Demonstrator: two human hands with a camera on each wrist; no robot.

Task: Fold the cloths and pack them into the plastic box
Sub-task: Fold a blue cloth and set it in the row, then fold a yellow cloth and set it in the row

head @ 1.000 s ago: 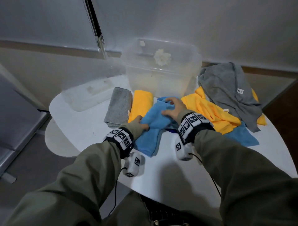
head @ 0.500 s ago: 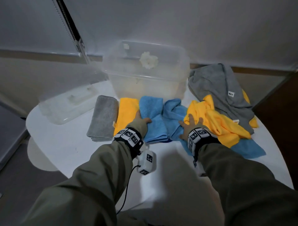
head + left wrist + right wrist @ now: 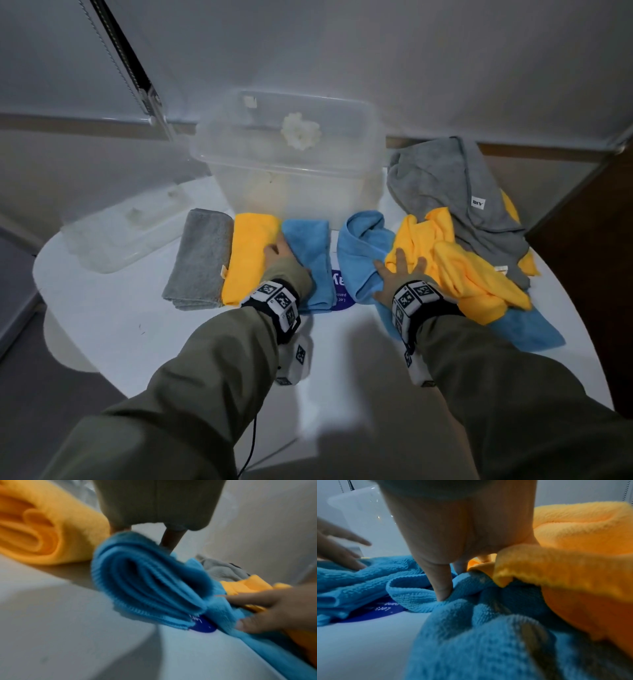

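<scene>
Three folded cloths lie in a row before the clear plastic box (image 3: 291,154): grey (image 3: 198,257), yellow (image 3: 250,253) and blue (image 3: 308,260). My left hand (image 3: 279,251) rests flat on the folded blue cloth (image 3: 145,581) at its seam with the yellow one, fingers straight. The right hand (image 3: 399,270) lies spread on a loose blue cloth (image 3: 363,253), its thumb (image 3: 441,588) pressing into a fold beside the crumpled yellow cloth (image 3: 462,274). A loose grey cloth (image 3: 455,185) lies behind. The box holds only a white clump (image 3: 301,132).
The box lid (image 3: 126,229) lies at the table's left rear. A dark blue sticker (image 3: 340,291) shows on the white round table (image 3: 120,325) between the two blue cloths. Grey wall panels stand close behind the box; the table's front edge is near my arms.
The left hand slid the folded blue cloth left against the yellow one. My right hand left it and now lies on the loose blue cloth; a gap opened between the two.
</scene>
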